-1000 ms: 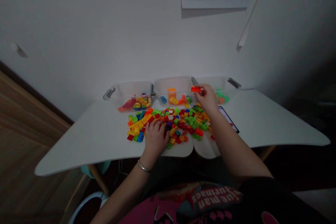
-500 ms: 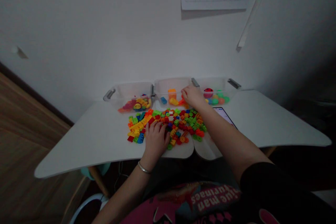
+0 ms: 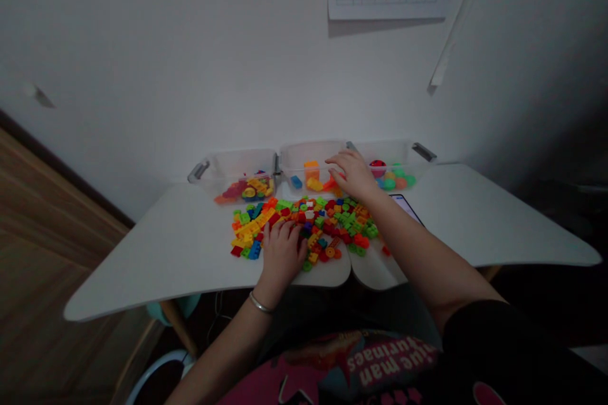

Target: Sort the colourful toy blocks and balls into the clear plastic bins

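A spread of small colourful building blocks [image 3: 254, 223] covers the middle of the white table. My left hand [image 3: 284, 250] lies on the near side of this pile, fingers apart and resting on the blocks; I see nothing gripped in it. Above the right part of the middle clear bin [image 3: 313, 150] is my right hand [image 3: 355, 177], its thumb and fingers parted and nothing between them. Inside that bin are an orange block [image 3: 311, 169], a blue block [image 3: 296, 181] and yellow and orange pieces [image 3: 314, 185], partly hidden by the right hand.
The left clear bin [image 3: 237, 159] holds mixed coloured toys, and the right clear bin [image 3: 394, 150] holds coloured balls and a red piece. A phone [image 3: 406, 207] lies partly under my right forearm. The wall stands right behind the bins.
My right hand's fingers have gone from closed together to spread apart over the middle bin, and the hand has shifted slightly right. My left hand stays in place.
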Motion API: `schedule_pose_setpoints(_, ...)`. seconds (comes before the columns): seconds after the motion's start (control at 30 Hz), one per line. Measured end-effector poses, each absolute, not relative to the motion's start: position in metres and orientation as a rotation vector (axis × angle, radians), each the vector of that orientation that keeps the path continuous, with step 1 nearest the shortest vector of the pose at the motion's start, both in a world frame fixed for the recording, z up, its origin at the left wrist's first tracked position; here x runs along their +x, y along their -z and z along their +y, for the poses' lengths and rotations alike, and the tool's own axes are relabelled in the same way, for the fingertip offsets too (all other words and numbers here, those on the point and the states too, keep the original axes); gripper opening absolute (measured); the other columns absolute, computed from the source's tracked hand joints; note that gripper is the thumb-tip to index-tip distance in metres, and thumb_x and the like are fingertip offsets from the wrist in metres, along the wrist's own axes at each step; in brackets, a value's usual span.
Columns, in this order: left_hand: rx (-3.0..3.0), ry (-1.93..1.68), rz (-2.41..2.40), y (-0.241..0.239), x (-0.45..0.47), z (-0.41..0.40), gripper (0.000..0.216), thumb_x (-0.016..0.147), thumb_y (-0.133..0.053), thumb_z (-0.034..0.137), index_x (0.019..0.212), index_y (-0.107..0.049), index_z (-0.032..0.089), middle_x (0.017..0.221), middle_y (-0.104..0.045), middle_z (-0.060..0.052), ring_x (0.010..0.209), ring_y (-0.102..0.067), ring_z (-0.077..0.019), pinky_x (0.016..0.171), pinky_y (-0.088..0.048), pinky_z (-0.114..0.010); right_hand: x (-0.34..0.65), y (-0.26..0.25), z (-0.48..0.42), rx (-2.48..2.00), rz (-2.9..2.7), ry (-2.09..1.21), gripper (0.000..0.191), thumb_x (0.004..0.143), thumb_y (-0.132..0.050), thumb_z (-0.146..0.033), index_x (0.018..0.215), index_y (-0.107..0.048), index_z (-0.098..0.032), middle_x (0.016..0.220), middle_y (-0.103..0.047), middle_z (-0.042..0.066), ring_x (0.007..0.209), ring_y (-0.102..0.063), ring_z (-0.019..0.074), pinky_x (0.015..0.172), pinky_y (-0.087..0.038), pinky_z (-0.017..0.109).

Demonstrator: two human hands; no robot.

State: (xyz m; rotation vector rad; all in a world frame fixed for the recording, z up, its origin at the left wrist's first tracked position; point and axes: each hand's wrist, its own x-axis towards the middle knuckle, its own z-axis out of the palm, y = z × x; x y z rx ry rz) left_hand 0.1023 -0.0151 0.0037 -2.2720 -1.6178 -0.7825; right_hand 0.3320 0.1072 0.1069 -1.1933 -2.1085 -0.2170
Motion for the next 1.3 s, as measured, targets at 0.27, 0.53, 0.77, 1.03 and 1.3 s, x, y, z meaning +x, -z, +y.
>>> schedule_pose_setpoints(0.27,-2.268,0.77,-1.636,-0.005,0.103,-0.016,0.032,0.088,-0.057,0.029,0.117,-0.069,0.019,0.121,-0.068,-0.013,0.119,-0.056,-0.0332,0.114,-0.029,-0.062,0.339,-0.092,0.066,-1.769,-2.227,0.196,0.03,0.092,-0.054,-0.033,0.107,-0.075,-0.02,0.104,-0.075,0.012,0.101,-0.064,0.0296,0.087,-0.045,0.041)
schedule_pose_setpoints(0.53,-2.255,0.763,-1.652,-0.006,0.105,-0.017,0.032,0.088,-0.057,0.029,0.117,-0.069,0.02,0.122,-0.067,-0.012,0.12,-0.055,-0.0336,0.115,-0.027,-0.064,0.344,-0.055,0.065,-1.949,-2.359,0.141,0.029,0.09,-0.057,-0.032,0.11,-0.074,-0.02,0.107,-0.074,0.012,0.102,-0.065,0.0266,0.084,-0.045,0.034)
schedule_pose_setpoints(0.77,-2.17,0.783,-1.596,-0.002,0.104,-0.018,0.033,0.088,-0.058,0.031,0.116,-0.07,0.018,0.136,-0.058,-0.014,0.135,-0.042,-0.0374,0.116,-0.03,-0.059,0.341,-0.044,0.063,-1.938,-2.245,0.162,0.027,0.091,-0.056,-0.029,0.109,-0.073,-0.018,0.111,-0.072,0.012,0.107,-0.061,0.0274,0.087,-0.046,0.035)
schedule_pose_setpoints(1.03,-2.185,0.791,-1.626,-0.004,0.104,-0.02,0.035,0.091,-0.054,0.032,0.119,-0.068,0.019,0.136,-0.059,-0.015,0.135,-0.042,-0.0388,0.117,-0.023,-0.067,0.332,-0.022,0.023,-1.449,-2.028,0.064,0.023,0.089,-0.06,-0.024,0.11,-0.07,-0.021,0.108,-0.073,0.009,0.101,-0.064,0.0264,0.089,-0.049,0.04)
schedule_pose_setpoints(1.3,-2.174,0.77,-1.61,-0.005,0.104,-0.021,0.038,0.091,-0.054,0.032,0.125,-0.065,0.02,0.135,-0.061,-0.012,0.134,-0.044,-0.0382,0.118,-0.017,-0.067,0.327,0.002,0.007,-1.386,-1.955,0.046,0.026,0.091,-0.056,-0.025,0.114,-0.067,-0.021,0.107,-0.072,0.01,0.1,-0.065,0.0266,0.088,-0.05,0.042)
